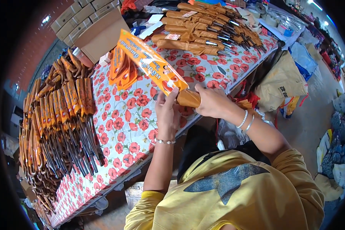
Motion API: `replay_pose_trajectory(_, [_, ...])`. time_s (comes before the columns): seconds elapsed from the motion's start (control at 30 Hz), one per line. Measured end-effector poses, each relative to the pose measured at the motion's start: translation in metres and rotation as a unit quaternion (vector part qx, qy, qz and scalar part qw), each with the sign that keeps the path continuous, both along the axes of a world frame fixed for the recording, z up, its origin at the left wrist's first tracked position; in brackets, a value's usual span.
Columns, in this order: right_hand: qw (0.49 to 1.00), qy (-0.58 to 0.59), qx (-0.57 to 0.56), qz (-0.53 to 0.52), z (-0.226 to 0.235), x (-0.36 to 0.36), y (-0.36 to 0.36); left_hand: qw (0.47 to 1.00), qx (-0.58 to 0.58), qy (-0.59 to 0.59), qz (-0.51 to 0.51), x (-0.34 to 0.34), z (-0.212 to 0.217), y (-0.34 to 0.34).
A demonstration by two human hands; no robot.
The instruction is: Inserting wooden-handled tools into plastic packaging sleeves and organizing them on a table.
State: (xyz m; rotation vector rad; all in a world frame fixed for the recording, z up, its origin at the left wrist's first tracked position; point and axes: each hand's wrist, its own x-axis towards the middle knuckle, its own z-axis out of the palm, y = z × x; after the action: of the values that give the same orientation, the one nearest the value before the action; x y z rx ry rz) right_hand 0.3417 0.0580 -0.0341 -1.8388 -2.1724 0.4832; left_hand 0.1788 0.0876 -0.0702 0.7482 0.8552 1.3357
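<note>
My left hand [167, 111] pinches the lower end of a long orange printed plastic sleeve [149, 63] that slants up to the left over the table. Inside its open end sits a folded brown umbrella [189, 98], which my right hand [212, 101] grips from the right. Both hands are above the near edge of a table covered in a white cloth with red flowers [122, 122]. A small stack of empty orange sleeves [120, 71] lies on the cloth just left of the raised sleeve.
A large pile of sleeved umbrellas [61, 122] fills the table's left end. Unsleeved brown umbrellas [207, 28] are heaped at the far right end. Cardboard boxes [90, 23] stand behind. Bags [281, 82] and bundles sit on the floor to the right.
</note>
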Motion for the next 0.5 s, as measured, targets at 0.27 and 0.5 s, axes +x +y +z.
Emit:
replay_pose_trajectory(0.27, [0.961,0.238,-0.093,0.109,0.003,0.011,0.019,0.958,0.033,-0.264,-0.102,0.021,-0.003,-0.02])
replay_pose_trajectory(0.5, [0.983,0.149,0.094,0.044,0.011,0.005,0.022,0.984,0.129,-0.062,-0.107,0.021,-0.003,-0.027])
